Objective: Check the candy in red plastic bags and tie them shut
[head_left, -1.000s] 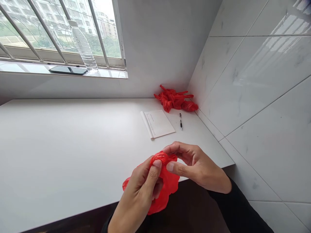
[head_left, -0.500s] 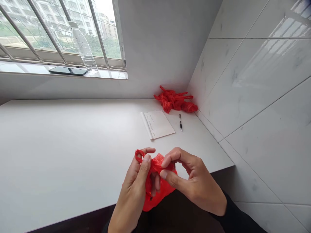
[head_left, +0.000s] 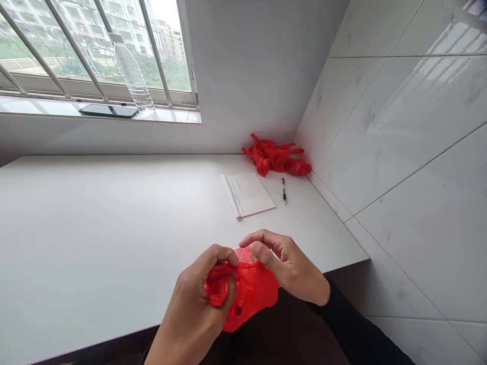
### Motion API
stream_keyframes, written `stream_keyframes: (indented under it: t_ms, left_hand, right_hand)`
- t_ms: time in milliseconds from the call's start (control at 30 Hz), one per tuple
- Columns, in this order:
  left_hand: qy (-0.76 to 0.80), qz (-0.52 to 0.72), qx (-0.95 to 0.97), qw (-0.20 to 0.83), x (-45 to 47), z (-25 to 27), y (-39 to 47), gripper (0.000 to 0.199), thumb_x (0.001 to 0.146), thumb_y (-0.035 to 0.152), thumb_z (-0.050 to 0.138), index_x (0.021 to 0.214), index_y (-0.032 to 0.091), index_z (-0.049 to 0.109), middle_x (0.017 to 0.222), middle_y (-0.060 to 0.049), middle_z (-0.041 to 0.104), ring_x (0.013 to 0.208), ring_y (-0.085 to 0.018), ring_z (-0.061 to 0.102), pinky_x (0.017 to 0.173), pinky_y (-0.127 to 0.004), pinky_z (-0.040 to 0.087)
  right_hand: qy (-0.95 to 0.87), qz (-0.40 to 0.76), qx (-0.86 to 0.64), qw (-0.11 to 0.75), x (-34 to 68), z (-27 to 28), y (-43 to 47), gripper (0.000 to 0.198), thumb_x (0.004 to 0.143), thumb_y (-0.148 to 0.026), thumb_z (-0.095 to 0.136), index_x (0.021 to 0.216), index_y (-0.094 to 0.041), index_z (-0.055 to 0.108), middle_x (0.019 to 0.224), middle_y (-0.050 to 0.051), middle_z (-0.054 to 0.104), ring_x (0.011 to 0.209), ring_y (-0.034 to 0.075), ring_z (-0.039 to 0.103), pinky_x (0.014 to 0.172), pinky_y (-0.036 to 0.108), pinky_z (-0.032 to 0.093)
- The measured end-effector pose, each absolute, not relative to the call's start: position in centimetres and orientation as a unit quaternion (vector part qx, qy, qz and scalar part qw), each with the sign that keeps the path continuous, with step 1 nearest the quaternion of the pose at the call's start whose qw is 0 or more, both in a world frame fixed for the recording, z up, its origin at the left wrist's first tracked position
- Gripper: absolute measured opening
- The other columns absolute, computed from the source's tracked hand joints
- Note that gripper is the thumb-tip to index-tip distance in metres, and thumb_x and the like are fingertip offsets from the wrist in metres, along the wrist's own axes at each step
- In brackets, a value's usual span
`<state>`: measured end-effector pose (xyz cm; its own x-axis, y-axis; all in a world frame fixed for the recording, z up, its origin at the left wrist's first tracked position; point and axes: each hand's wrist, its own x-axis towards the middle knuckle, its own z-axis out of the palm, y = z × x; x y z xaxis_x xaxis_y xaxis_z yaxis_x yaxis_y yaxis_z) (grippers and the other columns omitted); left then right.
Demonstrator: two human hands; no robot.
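A red plastic bag (head_left: pixel 255 290) hangs at the front edge of the white table, with something dark showing faintly through its lower part. My left hand (head_left: pixel 203 299) is closed on the gathered top of the bag, thumb and fingers curled round the bunched plastic. Just right of it, my right hand (head_left: pixel 283 261) is at the bag's upper edge, thumb and forefinger apart with a gap between their tips. Its other fingers are partly hidden, so whether they touch the plastic I cannot make out.
On the white table (head_left: pixel 114 228) lie a notepad (head_left: pixel 251 195) and a black pen (head_left: pixel 284 191). Several crumpled red bags (head_left: pixel 276 156) are heaped in the back corner by the tiled wall (head_left: pixel 411 177). A water bottle (head_left: pixel 133 76) and a phone (head_left: pixel 109 110) rest on the windowsill.
My left hand has turned over and now wraps the bag's bunched top, where a loop stuck up before. My right thumb and forefinger have come off the plastic and spread, shifting slightly left.
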<state>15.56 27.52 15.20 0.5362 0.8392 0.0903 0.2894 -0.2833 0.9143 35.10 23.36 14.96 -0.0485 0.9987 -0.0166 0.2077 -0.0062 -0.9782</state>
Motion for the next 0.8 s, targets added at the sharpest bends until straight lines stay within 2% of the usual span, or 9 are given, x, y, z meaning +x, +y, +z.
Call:
stream_keyframes:
  t_ms: [67,167,300,433,533,633,700,800]
  left_hand:
    - [0.378,0.349,0.774,0.37,15.7,14.4,27.4,0.02,0.092,0.012,0.05,0.1,0.027,0.059,0.092,0.001,0.065,0.073,-0.011,0.059,0.063,-0.021,0.048]
    - [0.296,0.4,0.828,0.257,15.8,13.1,27.5,0.043,0.088,-0.002,0.043,0.11,0.028,0.063,0.106,-0.001,0.067,0.092,-0.012,0.065,0.075,-0.021,0.052]
    - [0.27,0.415,0.852,0.171,15.2,11.7,27.8,0.06,0.089,-0.003,0.046,0.135,0.033,0.059,0.127,-0.006,0.061,0.108,-0.018,0.065,0.083,-0.026,0.057]
    - [0.273,0.384,0.869,0.153,14.5,11.6,27.9,0.066,0.094,0.002,0.05,0.15,0.036,0.044,0.134,-0.006,0.058,0.118,-0.019,0.061,0.089,-0.027,0.057]
    - [0.255,0.385,0.874,0.148,14.4,11.7,27.9,0.069,0.094,0.0,0.046,0.151,0.037,0.043,0.133,-0.006,0.06,0.118,-0.018,0.06,0.091,-0.027,0.056]
    - [0.237,0.391,0.878,0.144,14.4,11.5,28.0,0.068,0.093,-0.002,0.045,0.15,0.036,0.045,0.135,-0.006,0.06,0.12,-0.019,0.059,0.092,-0.029,0.056]
    - [0.234,0.388,0.88,0.141,14.4,11.4,28.1,0.068,0.093,-0.002,0.045,0.15,0.034,0.046,0.137,-0.007,0.058,0.124,-0.02,0.057,0.095,-0.029,0.055]
    - [0.239,0.374,0.885,0.14,14.4,11.6,28.0,0.067,0.095,-0.001,0.046,0.153,0.032,0.04,0.14,-0.008,0.057,0.125,-0.018,0.056,0.096,-0.028,0.054]
  right_hand:
    - [-0.553,0.487,-0.531,0.419,35.1,14.6,23.5,0.04,0.104,-0.051,0.045,0.123,-0.023,0.065,0.068,-0.005,0.05,0.06,0.011,0.045,0.061,0.026,0.041]
    - [-0.573,0.525,-0.492,0.392,35.0,14.3,23.8,0.039,0.103,-0.048,0.049,0.13,-0.023,0.061,0.07,-0.004,0.052,0.064,0.012,0.048,0.065,0.028,0.045]
    - [-0.578,0.535,-0.474,0.395,35.1,14.1,24.2,0.032,0.097,-0.05,0.058,0.108,-0.021,0.067,0.078,-0.002,0.058,0.072,0.014,0.054,0.072,0.03,0.049]
    - [-0.565,0.507,-0.497,0.421,35.3,14.1,24.1,0.027,0.095,-0.047,0.064,0.094,-0.02,0.061,0.086,-0.001,0.059,0.079,0.014,0.056,0.075,0.029,0.048]
    - [-0.573,0.514,-0.478,0.423,35.2,14.1,24.0,0.023,0.099,-0.041,0.058,0.11,-0.021,0.061,0.1,0.002,0.065,0.094,0.017,0.062,0.089,0.033,0.05]
    - [-0.591,0.543,-0.432,0.412,35.0,14.1,24.1,0.029,0.104,-0.035,0.05,0.128,-0.022,0.058,0.115,0.006,0.067,0.112,0.018,0.062,0.102,0.037,0.047]
    - [-0.59,0.56,-0.412,0.41,35.0,14.1,24.3,0.028,0.104,-0.034,0.05,0.126,-0.021,0.061,0.114,0.006,0.068,0.111,0.018,0.063,0.101,0.037,0.048]
    - [-0.544,0.583,-0.419,0.435,35.1,14.0,24.6,0.023,0.098,-0.038,0.061,0.111,-0.02,0.064,0.102,0.003,0.067,0.094,0.016,0.064,0.089,0.034,0.051]
